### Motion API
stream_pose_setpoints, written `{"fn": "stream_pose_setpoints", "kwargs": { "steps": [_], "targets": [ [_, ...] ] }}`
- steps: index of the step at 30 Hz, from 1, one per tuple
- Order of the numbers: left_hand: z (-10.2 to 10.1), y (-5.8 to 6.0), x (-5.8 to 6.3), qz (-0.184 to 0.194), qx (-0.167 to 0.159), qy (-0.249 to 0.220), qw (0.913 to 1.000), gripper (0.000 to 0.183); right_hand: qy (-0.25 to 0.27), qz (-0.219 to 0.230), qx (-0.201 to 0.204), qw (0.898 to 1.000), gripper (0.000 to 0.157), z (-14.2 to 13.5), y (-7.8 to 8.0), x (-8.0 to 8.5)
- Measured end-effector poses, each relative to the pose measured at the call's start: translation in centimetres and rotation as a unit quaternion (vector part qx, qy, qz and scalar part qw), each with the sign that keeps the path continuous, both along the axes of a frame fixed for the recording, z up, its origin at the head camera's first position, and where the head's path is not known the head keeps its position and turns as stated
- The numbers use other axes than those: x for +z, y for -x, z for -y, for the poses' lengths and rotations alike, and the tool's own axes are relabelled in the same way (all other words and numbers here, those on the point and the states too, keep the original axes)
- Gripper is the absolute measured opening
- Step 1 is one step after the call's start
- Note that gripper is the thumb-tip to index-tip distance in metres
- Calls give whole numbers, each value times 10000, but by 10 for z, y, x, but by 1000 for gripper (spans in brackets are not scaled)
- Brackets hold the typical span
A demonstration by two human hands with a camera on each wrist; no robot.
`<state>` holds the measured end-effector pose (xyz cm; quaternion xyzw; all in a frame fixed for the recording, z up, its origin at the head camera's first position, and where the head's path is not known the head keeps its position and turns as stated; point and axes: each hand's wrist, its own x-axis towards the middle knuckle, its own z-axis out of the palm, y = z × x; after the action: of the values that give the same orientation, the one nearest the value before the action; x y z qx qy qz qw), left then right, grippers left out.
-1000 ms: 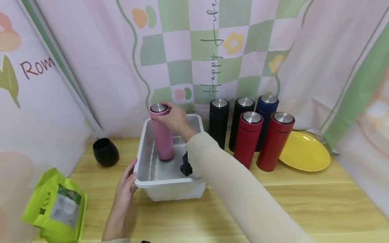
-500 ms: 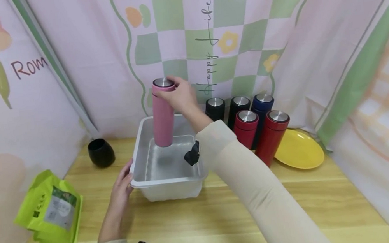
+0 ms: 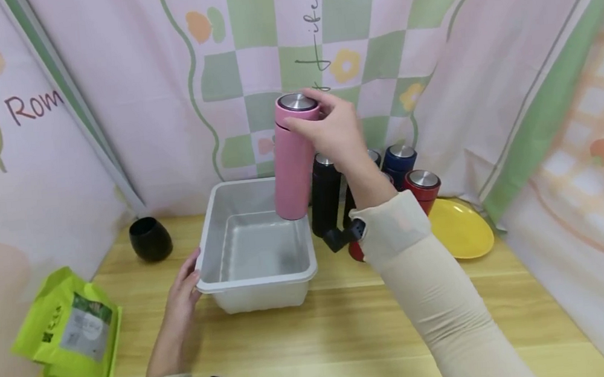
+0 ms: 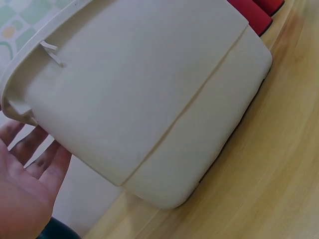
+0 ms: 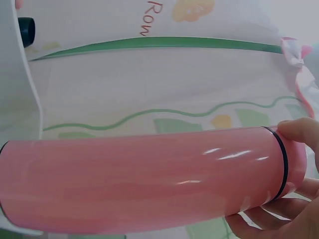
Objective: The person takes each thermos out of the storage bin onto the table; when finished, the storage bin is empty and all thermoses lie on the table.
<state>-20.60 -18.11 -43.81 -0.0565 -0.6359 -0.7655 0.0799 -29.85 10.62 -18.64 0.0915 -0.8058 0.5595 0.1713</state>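
Note:
My right hand [image 3: 334, 130] grips a pink thermos [image 3: 293, 165] round its lid end, thumb on the near side. The thermos hangs nearly upright, its base just above the right back part of a grey-white plastic bin [image 3: 259, 280]. In the right wrist view the pink thermos [image 5: 139, 181] stretches across the frame, with fingers at its lid. My left hand [image 3: 183, 288] touches the bin's left front corner. Its fingers, fairly straight in the left wrist view, rest against the outside under the rim of the bin [image 4: 129, 84]; their tips are hidden there.
Right of the bin stand black [image 3: 326, 192], blue [image 3: 399, 161] and red [image 3: 423, 189] thermoses, partly behind my right arm. Beyond them lies a yellow plate [image 3: 459, 228]. A black cup [image 3: 151, 239] and a green bag [image 3: 75, 331] stand at the left. A curtain hangs behind.
My right hand has lifted the pink thermos from inside the bin, then carried it rightward toward the other thermoses. My left hand has stayed at the bin's corner.

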Motion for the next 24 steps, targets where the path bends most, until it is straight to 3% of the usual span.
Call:
{"fn": "stream_pose_setpoints", "kwargs": {
  "steps": [6,10,18,24],
  "targets": [
    [0,-1,1,122,38,2,9999,50,-383,184,-306,9986,64,-24,-19,-3],
    [0,-1,1,35,-1,-51,10000,48,-763,241,-673,9945,65,-34,-26,-16],
    [1,0,1,-45,-19,-133,9999,46,-1284,270,-1157,9846,65,-39,-25,-74],
    [0,0,0,-31,-34,-148,9999,47,-1225,355,-1318,9830,65,-38,-18,-114]
  ]
}}
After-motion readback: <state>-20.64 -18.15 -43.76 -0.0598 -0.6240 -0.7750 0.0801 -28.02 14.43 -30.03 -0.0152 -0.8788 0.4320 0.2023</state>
